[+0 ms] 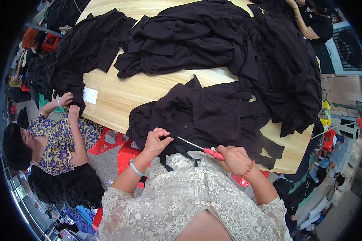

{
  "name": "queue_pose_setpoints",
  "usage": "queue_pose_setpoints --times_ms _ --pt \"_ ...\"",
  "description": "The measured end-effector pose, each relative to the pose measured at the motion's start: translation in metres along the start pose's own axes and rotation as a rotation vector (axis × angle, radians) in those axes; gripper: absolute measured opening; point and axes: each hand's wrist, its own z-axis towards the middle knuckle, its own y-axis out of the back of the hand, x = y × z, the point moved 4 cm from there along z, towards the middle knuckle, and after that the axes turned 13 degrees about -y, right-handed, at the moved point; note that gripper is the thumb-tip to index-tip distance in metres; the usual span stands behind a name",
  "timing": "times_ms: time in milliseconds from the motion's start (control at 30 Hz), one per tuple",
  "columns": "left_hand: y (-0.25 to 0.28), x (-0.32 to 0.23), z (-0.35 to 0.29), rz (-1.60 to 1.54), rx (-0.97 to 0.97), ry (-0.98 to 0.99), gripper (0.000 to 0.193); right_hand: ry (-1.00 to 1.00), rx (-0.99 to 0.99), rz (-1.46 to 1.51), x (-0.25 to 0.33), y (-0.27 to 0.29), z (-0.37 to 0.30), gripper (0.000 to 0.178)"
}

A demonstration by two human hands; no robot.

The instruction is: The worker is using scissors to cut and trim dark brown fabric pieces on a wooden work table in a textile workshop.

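Pinching a fold of black garment (213, 116) at the near table edge, left hand (155, 140) has fingers closed on cloth. Right hand (235, 158) fist-wrapped around red-handled snips (201, 148), blade tip just beside the left fingers. Bare wooden table (116, 94) shows left of the garment; black fabric heaps (197, 36) crowd the far side. Co-worker's hands (70, 106) grip cloth at the left edge, red stools (126, 152) below.

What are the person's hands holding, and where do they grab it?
The right hand holds a thread snipper by its red handle. The left hand pinches the black garment at its near edge.
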Motion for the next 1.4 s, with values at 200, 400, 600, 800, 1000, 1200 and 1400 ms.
queue_pose_setpoints --times_ms 200,400,600,800,1000,1200,1400 --pt "0.0 -0.004 0.004 -0.046 -0.015 0.003 0.016 0.015 0.031 -0.015 0.008 0.008 -0.004 0.026" --pt "-0.002 -0.009 0.007 -0.028 -0.001 -0.046 0.015 0.019 0.005 -0.009 0.012 0.012 -0.005 0.025" --pt "-0.006 -0.009 0.005 -0.035 0.008 -0.061 0.016 0.006 0.014 0.003 0.013 0.011 -0.006 0.024" --pt "-0.006 -0.009 0.009 -0.048 -0.001 -0.063 0.016 -0.023 0.023 0.009 0.012 0.011 -0.007 0.025" --pt "-0.011 -0.011 0.013 -0.11 0.02 -0.051 0.016 -0.051 -0.076 0.071 0.0 0.015 -0.011 0.024" --pt "-0.013 -0.012 0.015 -0.117 0.018 -0.083 0.015 -0.066 -0.014 0.033 0.001 0.012 -0.014 0.025" --pt "-0.017 -0.015 0.015 -0.072 0.068 -0.113 0.017 -0.083 0.031 0.015 0.006 0.014 -0.012 0.025"
